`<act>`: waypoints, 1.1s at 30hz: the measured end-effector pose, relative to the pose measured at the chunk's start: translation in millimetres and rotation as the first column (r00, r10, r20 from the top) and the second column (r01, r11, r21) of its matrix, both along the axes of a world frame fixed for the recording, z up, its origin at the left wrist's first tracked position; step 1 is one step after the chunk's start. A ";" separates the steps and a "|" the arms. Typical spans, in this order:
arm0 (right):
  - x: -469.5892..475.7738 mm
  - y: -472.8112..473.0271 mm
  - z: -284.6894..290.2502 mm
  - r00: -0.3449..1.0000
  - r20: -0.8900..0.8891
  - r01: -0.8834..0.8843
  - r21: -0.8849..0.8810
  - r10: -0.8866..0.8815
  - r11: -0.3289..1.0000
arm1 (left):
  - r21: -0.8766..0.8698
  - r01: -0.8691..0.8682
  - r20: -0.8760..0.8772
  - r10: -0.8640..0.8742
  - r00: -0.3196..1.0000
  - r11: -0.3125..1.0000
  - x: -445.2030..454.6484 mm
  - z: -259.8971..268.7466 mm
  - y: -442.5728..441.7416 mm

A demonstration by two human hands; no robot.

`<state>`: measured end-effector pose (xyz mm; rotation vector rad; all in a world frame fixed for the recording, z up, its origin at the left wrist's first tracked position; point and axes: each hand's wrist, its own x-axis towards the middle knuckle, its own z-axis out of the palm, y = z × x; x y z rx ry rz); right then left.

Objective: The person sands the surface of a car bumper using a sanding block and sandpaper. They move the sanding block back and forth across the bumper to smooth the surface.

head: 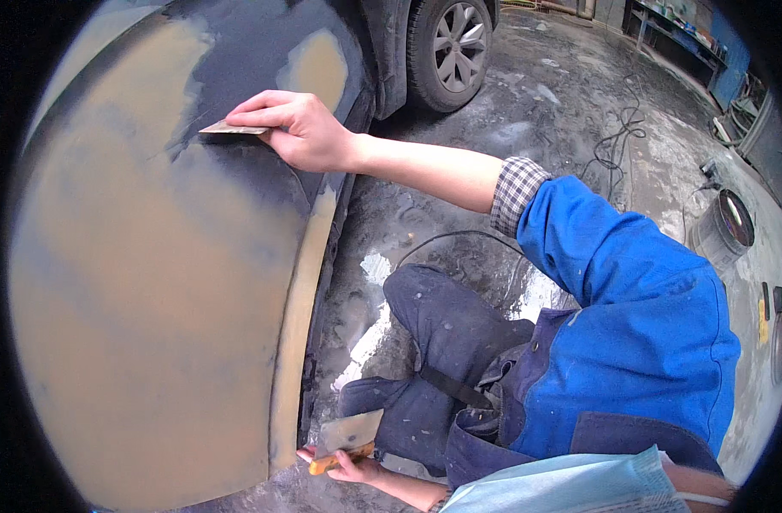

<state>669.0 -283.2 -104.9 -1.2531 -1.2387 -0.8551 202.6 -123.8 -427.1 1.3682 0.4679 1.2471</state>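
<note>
My right hand (307, 131) grips a thin, flat putty spreader (234, 128) against a car's body panel (166, 276). The panel is dark grey, with broad tan filler patches; a smaller tan patch (320, 67) lies just beyond that hand. Low in the view, my left hand (349, 467) holds a wide-bladed putty knife (350, 431) by its orange-yellow handle, blade raised, beside the panel's lower edge. A tan-coated sill strip (304, 320) runs along the panel's edge.
A car wheel (454, 48) stands at the top. A dark cable (615, 144) lies on the stained floor (525, 122). At the right is a bucket (723, 227). A cluttered workbench (676, 32) stands at the upper right. My bent knees are close to the car.
</note>
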 end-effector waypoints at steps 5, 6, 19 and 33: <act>-21.8 11.2 9.0 0.991 0.125 0.039 0.026 -0.041 0.999 | 0.023 -0.017 -0.044 0.018 0.999 1.000 -4.6 -12.2 7.8; -22.6 14.6 9.5 0.989 0.132 0.053 0.052 -0.060 0.997 | 0.004 -0.015 -0.040 0.015 0.999 1.000 -6.7 -12.4 7.4; -2.7 21.8 -47.2 0.918 0.392 0.037 0.076 -0.064 0.996 | 0.013 -0.075 -0.136 0.076 0.988 0.997 -11.7 4.9 -15.3; 59.4 6.4 -130.6 0.750 0.659 0.057 -0.146 0.054 0.988 | 0.163 -0.081 -0.239 0.119 0.964 0.983 -18.9 13.6 -20.8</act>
